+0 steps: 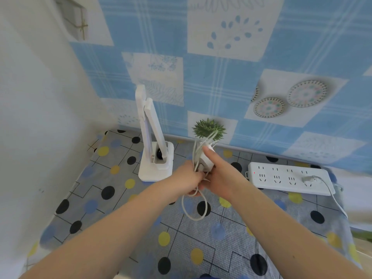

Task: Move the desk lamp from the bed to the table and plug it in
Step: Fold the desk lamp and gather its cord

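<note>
Folded white plastic desk lamp stands on the spotted-cloth table, centre-left. White power strip waits right. Left hand clutches the looped white cord, right hand grips the white adapter; a snagged loop could topple the lamp.

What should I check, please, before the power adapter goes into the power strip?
1. Desk lamp upright on table: ok.
2. Power adapter held in right hand: ok.
3. Cable unbundled from left hand: not ok, loops bunched.
4. Power strip has free sockets: ok; one plug occupies a socket near its right end.
5. Strip's red light on: ok.
6. Adapter prongs facing the strip: cannot tell.
</note>
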